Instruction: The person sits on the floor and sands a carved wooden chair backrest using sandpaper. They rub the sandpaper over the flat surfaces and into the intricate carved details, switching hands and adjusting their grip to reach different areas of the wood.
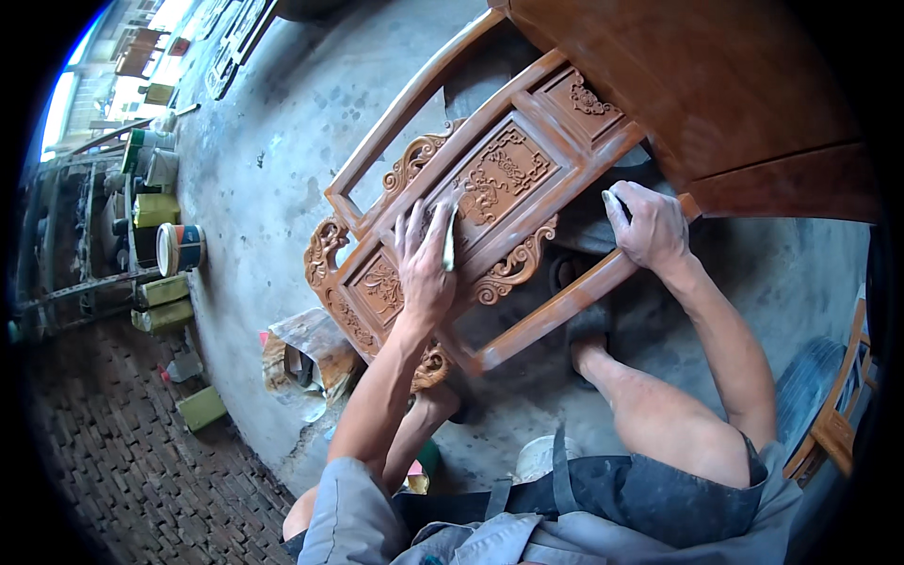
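**Carved panel worked by both hands**

Carved wooden panel (490, 198) is seen tilted across the middle of the view, propped above the concrete floor (282, 132) with its upper end against a brown cabinet (716, 85). The left hand (426, 259) is pressed flat on the panel's central carved section, and a folded piece of sandpaper (449, 240) is pinched at its fingers, so the grip is closed on the sheet. The right hand (650, 226) is wrapped tightly around the panel's lower rail (556, 315), a firm closed grip. Paint cans (169, 250) are lined up well apart at the left, beside a brick floor (122, 452).
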The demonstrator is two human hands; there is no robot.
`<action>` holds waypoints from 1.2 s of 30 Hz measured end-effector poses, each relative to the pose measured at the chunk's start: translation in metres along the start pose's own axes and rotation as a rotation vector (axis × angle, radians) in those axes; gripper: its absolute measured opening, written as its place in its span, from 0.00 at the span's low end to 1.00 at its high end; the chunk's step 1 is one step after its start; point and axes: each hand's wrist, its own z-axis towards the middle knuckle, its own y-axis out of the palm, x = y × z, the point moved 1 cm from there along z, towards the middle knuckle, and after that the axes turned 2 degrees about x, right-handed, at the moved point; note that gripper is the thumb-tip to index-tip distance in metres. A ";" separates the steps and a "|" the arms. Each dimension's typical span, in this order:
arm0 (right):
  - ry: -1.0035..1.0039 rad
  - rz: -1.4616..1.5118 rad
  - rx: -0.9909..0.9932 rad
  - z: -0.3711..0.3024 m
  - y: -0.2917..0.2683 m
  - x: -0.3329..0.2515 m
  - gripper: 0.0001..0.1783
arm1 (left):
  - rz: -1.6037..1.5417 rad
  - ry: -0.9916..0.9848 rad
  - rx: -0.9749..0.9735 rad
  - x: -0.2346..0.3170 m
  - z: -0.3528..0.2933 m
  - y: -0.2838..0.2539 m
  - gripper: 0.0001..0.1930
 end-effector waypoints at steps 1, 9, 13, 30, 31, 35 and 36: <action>0.006 -0.009 0.006 0.002 -0.003 0.000 0.10 | 0.012 -0.002 0.019 -0.002 -0.010 -0.002 0.32; -0.005 -0.005 0.015 -0.001 0.000 0.002 0.10 | -0.014 0.024 0.001 0.019 0.012 0.009 0.29; 0.001 -0.009 0.031 0.007 0.000 0.001 0.11 | 0.040 -0.024 0.048 0.012 -0.020 -0.003 0.34; -0.035 0.025 0.043 0.000 0.002 0.004 0.10 | 0.017 0.057 -0.065 0.026 -0.013 0.001 0.26; -0.032 0.024 0.048 0.003 0.003 0.002 0.10 | 0.029 0.027 -0.053 0.016 -0.030 -0.005 0.26; -0.013 0.007 0.035 -0.002 0.002 0.000 0.10 | -0.195 0.043 -0.034 0.035 0.001 -0.009 0.24; -0.019 0.013 0.031 0.000 0.003 -0.002 0.10 | -0.193 0.110 -0.071 0.037 0.018 -0.004 0.24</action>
